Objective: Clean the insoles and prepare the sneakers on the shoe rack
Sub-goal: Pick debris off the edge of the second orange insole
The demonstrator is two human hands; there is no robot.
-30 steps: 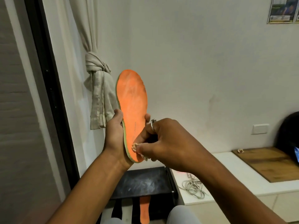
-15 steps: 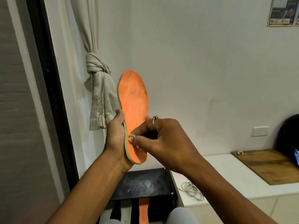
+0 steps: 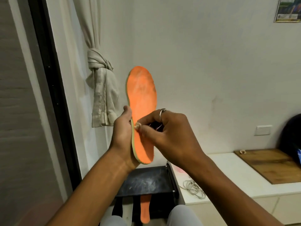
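Note:
An orange insole [image 3: 141,95] with a pale green edge stands upright in front of me, toe end up, with grey dirt marks near the toe. My left hand [image 3: 122,128] grips it from behind at the lower left edge. My right hand [image 3: 167,132], a ring on one finger, pinches a small pale wad [image 3: 136,125] against the insole's left edge near the middle. A second orange insole [image 3: 145,209] hangs below the black shoe rack top [image 3: 145,180].
A knotted beige curtain [image 3: 102,95] hangs at the left by a dark door frame. To the right runs a white ledge [image 3: 228,173] with a coiled grey cable [image 3: 193,188], a wooden board [image 3: 275,163] and a dark bag. My knees show at the bottom.
My right hand has slid the pale wad up the insole, from near the heel to the left edge at mid-length. The left hand keeps its hold.

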